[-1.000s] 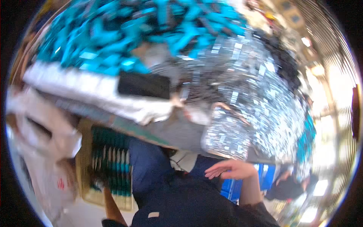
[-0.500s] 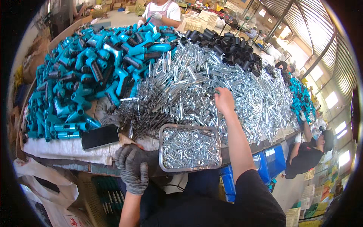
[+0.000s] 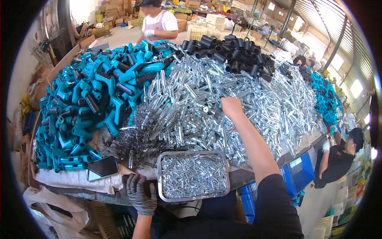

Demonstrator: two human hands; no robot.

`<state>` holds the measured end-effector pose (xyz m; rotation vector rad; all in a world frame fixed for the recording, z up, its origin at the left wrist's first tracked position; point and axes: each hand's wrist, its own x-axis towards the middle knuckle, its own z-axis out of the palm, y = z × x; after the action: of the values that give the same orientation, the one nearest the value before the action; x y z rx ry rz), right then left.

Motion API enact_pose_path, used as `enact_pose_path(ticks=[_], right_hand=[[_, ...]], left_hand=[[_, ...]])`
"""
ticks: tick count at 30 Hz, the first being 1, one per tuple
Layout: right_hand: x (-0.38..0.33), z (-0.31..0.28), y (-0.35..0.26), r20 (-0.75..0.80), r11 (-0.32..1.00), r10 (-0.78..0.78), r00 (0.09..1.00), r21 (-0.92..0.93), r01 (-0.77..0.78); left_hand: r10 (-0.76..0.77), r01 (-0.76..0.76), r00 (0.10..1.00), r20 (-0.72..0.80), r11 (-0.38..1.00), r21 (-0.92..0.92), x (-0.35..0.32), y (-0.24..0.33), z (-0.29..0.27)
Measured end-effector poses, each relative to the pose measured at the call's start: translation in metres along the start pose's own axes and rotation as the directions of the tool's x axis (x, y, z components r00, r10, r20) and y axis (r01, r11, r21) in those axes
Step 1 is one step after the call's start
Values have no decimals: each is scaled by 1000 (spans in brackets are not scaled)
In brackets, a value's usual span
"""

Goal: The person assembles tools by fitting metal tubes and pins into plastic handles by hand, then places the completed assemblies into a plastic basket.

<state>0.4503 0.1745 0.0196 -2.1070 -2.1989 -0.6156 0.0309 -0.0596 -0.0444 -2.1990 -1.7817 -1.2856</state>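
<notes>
Gloved left hand [image 3: 141, 194] clenched on the left rim of a metal tray [image 3: 192, 174] full of small silver pins, at the desk's near edge. Bare right hand [image 3: 232, 106] beyond the tray, fingers curled into the silver tube heap [image 3: 238, 91]; grip contents hidden. Smartphone [image 3: 102, 167] left of the tray.

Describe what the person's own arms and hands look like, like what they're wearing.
The left hand wears a dark grey knitted work glove with a speckled weave; the forearm below it is uncovered. The right hand has no glove, and the right forearm is uncovered up to a short black sleeve at the upper arm. No watch or jewellery shows.
</notes>
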Motion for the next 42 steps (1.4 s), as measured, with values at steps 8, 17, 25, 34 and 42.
enact_pose_path(ticks=[8, 17, 25, 34, 42], right_hand=[[-1, -5, 9, 322, 998, -58, 945, 5, 59], [-16, -44, 7, 373, 991, -35, 927, 133, -16], [-2, -4, -8, 268, 988, -79, 960, -105, 111], [-15, -41, -10, 306, 916, -175, 936, -298, 269], [-3, -89, -26, 232, 936, 114, 966, 302, -183]], left_hand=[[7, -7, 1000, -14, 1000, -15, -5, 2, 2], [36, -36, 999, -39, 999, -10, 1, -1, 0], [22, -22, 1000, -13, 1000, -15, 0, 0, 0], [40, -42, 999, -26, 998, -53, -4, -3, 2], [35, -35, 999, -12, 999, -19, -5, -6, -4]])
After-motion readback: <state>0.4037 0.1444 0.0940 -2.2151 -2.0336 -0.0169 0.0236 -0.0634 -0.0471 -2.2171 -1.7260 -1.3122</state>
